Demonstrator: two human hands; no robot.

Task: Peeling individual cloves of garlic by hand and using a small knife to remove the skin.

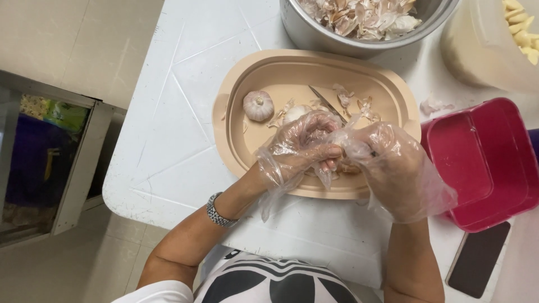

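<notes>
Both my hands wear loose clear plastic gloves and meet over the near half of a beige oval tray (236, 137). My left hand (300, 146) pinches a piece of garlic against my right hand (387, 163), which also holds a small knife; its blade (325, 102) points away from me across the tray. The piece between the fingers is mostly hidden. A whole garlic bulb (258, 105) lies in the tray's left part, with a second pale bulb (296, 113) just beyond my left fingers. Papery peel scraps (353, 101) lie scattered in the tray.
A steel bowl (314, 33) full of garlic skins stands beyond the tray. A translucent tub (477, 56) with peeled cloves sits at the top right. A red plastic container (483, 157) is on the right, a dark phone (477, 258) near it. The white table's edge (120, 168) runs on the left.
</notes>
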